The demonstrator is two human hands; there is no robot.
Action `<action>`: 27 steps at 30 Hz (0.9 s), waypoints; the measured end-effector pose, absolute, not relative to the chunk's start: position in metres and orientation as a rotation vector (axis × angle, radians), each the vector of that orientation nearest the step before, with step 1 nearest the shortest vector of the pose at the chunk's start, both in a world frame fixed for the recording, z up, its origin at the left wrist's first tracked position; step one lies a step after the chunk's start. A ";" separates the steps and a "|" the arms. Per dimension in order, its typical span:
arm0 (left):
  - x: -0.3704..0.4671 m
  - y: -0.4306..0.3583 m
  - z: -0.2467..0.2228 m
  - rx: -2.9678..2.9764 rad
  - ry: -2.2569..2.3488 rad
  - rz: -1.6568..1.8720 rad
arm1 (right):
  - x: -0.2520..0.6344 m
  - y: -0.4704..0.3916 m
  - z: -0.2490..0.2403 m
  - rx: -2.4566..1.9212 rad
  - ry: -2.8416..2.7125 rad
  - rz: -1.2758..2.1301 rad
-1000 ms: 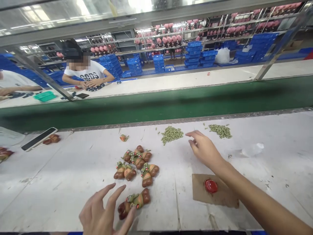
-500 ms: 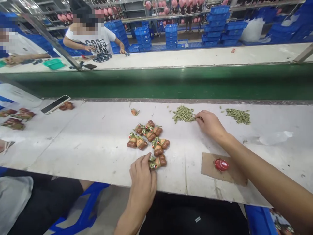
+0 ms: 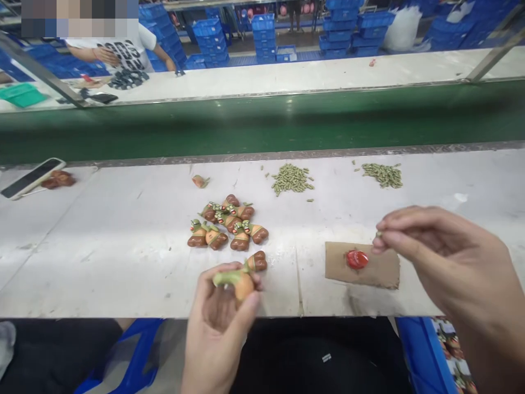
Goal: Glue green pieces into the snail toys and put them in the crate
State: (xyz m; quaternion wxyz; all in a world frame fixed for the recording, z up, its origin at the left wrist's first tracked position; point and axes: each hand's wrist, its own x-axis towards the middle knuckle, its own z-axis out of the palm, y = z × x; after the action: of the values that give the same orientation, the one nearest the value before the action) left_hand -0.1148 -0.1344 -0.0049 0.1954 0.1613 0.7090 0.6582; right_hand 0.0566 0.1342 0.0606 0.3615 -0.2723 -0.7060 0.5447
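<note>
Left hand [image 3: 221, 325]: our grip pinches a figure [image 3: 243, 285] between thumb and fingers by the near edge of the table [image 3: 131, 262]. Its green end points left, long axis roughly crosswise, orange body to the right; brown-footed cluster [image 3: 233, 223] beyond. Half a second ago our left fingers were at a figure lying down; now we have one in hand. Right hand [image 3: 455, 260]: thumb and forefinger pressed on a pellet [image 3: 378, 234], mostly hidden; then at the pile [image 3: 292, 179], now over the right end of the card [image 3: 388, 271], near the red cap [image 3: 356, 259]. White surface separates cluster from card; far edge runs beyond the pile.
</note>
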 end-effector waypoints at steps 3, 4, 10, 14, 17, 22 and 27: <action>-0.092 -0.110 -0.004 0.486 1.670 1.797 | 0.079 0.102 0.051 -0.663 -1.679 1.624; -0.084 -0.102 -0.003 0.475 1.562 1.764 | 0.083 0.094 0.046 -0.666 -1.634 1.681; -0.058 -0.065 0.008 0.473 1.293 1.519 | 0.098 0.064 0.023 -0.843 -1.429 1.773; -0.056 -0.052 0.005 0.630 1.326 1.435 | 0.105 0.054 0.017 -0.848 -1.462 1.704; -0.055 -0.051 0.001 0.599 1.265 1.389 | 0.109 0.049 0.016 -0.813 -1.569 1.569; -0.051 -0.059 -0.002 0.348 1.113 1.256 | 0.113 0.045 0.010 -0.691 -1.553 1.669; -0.047 -0.061 -0.005 0.247 0.837 1.179 | 0.111 0.040 -0.003 -0.510 -1.477 1.770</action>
State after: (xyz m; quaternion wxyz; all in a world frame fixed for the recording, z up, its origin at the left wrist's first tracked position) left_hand -0.0466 -0.0606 -0.0053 0.7429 0.1126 0.3820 0.5381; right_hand 0.1106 0.0403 -0.0032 0.3802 -0.1996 -0.5787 0.6933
